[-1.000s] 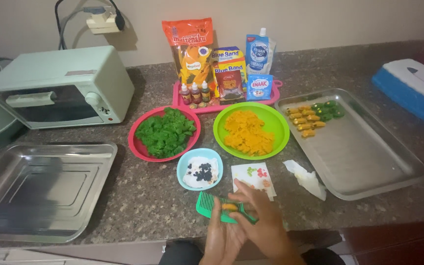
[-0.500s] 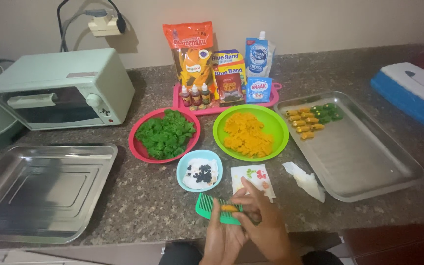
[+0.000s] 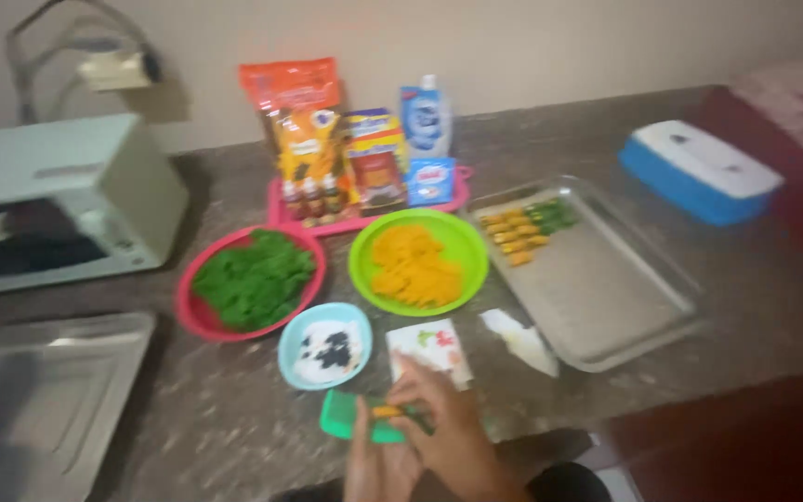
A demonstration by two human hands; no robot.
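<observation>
Both my hands meet at the counter's front edge over a small green mould. My left hand and my right hand pinch a small orange dough piece between the fingertips. Just behind them lie a white card with a flower print and a light blue bowl of white and dark bits. Further back stand a red bowl of green dough and a green bowl of orange dough.
A steel tray at right holds several orange and green pieces. A second steel tray lies at left, below a pale green oven. A pink tray with packets stands at the back, a blue box far right.
The view has swung to the right and blurred. My hands stay together over the green mould with the orange piece.
</observation>
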